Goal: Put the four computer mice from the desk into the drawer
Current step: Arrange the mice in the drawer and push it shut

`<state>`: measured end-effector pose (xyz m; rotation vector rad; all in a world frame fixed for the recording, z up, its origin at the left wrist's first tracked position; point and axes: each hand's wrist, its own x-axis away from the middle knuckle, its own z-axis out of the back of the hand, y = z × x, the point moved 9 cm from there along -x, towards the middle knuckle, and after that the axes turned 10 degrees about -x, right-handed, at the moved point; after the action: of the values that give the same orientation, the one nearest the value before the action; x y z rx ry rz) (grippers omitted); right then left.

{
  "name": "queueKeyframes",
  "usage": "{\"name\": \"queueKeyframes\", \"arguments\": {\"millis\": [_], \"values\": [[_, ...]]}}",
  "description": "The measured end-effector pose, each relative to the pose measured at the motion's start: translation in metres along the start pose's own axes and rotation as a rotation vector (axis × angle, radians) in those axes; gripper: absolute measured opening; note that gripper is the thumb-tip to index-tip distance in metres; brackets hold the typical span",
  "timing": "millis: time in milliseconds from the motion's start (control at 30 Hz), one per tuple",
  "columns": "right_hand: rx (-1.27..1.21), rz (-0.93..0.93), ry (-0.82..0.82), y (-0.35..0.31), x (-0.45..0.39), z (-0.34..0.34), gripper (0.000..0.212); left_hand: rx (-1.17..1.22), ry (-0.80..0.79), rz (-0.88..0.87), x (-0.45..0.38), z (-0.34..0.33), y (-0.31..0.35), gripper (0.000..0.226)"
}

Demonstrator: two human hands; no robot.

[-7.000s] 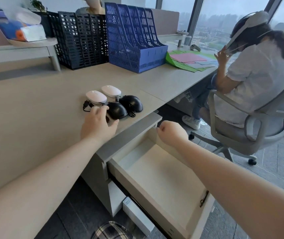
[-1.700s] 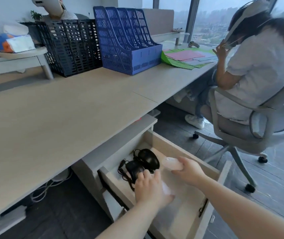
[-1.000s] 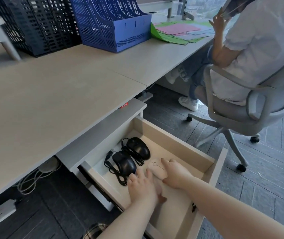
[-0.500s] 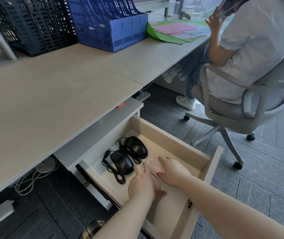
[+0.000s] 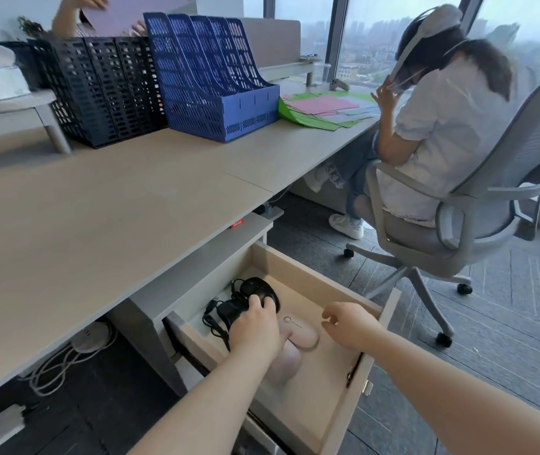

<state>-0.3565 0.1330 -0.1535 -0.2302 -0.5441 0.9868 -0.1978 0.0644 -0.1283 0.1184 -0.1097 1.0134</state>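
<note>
the four computer mice lie inside the open drawer (image 5: 365, 385): two glossy black corded mice (image 5: 255, 295) at its far end, two smooth pale mice (image 5: 299, 338) nearer, long axes running roughly along the drawer. the left hand (image 5: 253, 326) is on top of the nearer black mouse, fingers curled on its shell; whether it grips, i cannot tell. the right hand (image 5: 349, 325) hovers loosely open and empty, just right of the pale pair. the matte desk (image 5: 97, 205) holds no mice.

Office: long desk (image 5: 97, 208), file racks (image 5: 209, 80), swivel chair (image 5: 478, 198), high-rise windows (image 5: 370, 34)
</note>
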Motion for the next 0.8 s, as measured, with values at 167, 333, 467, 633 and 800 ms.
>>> {"name": "queueKeyframes", "arguments": {"millis": [167, 333, 467, 633, 800], "values": [[0.071, -0.026, 0.139, -0.008, 0.024, 0.019, 0.031, -0.025, 0.027, -0.021, 0.011, 0.010, -0.003, 0.051], [-0.079, -0.422, 0.399, 0.041, 0.051, 0.046, 0.060, -0.089, 0.121, -0.036, 0.014, 0.032, -0.015, 0.044], [-0.538, -0.585, 0.307, 0.062, 0.044, 0.012, 0.078, -0.135, 0.271, -0.048, 0.010, 0.055, -0.030, 0.042], [-0.240, -0.683, 0.185, 0.036, 0.026, -0.001, 0.067, -0.191, 0.388, -0.084, -0.005, 0.083, -0.054, 0.058], [-0.069, -0.556, 0.193, 0.004, -0.008, 0.000, 0.057, -0.152, 0.431, 0.023, -0.036, 0.118, -0.104, 0.061]]}}
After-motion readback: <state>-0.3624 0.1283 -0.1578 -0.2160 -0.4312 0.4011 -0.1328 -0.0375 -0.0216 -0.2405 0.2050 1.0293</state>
